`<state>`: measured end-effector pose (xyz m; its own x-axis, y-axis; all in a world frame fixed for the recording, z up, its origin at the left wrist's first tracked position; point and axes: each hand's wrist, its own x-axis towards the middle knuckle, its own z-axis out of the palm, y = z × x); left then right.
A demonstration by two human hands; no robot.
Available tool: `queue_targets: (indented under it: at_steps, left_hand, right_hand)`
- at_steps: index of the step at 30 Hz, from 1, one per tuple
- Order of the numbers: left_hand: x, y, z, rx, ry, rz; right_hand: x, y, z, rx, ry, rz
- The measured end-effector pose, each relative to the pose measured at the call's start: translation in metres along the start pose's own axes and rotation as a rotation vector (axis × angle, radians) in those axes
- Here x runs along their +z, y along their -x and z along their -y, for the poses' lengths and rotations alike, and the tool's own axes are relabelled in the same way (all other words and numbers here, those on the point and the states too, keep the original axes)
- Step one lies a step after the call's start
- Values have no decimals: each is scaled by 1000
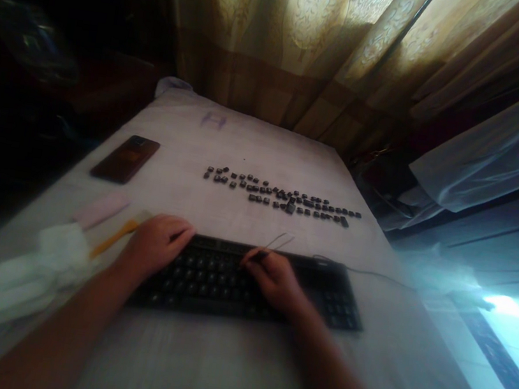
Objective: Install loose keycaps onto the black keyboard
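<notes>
A black keyboard [209,277] lies flat on the cloth-covered table. My left hand [156,241] grips its upper left end, with the fingers curled and the thumb along the back edge. Over the middle of the keys, my right hand [274,277] is closed on a wire keycap puller [280,241]. The dark handle sits in the fingers and the thin wire loops point up and away from the keys. Beyond the keyboard, many loose black keycaps [309,204] are spread in uneven rows. My right hand covers part of the key area beneath it.
To the left lie a dark reddish phone [125,159], a pink pad [100,207], a yellow-handled tool [113,238] and crumpled white material [47,261]. A cable [378,275] runs right from the keyboard. Curtains [300,45] hang behind the table [217,356].
</notes>
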<state>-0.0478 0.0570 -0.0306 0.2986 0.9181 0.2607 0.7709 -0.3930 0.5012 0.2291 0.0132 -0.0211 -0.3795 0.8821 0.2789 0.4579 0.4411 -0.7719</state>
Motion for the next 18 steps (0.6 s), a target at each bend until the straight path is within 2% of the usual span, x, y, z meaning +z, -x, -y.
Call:
queue_targets:
  at_steps: [9,14,16,18]
  left_hand:
    - [2,-2,2,7,15,3]
    - [3,-2,3,1,12,-3]
    - [3,-2,3,1,8,1]
    - [3,-2,2,1,5,6]
  right_hand:
    - [-1,1,-3,-65,29,-8]
    - [0,0,11,-220,250,68]
    - [3,2,15,-200,338,89]
    - [6,4,16,-140,335,47]
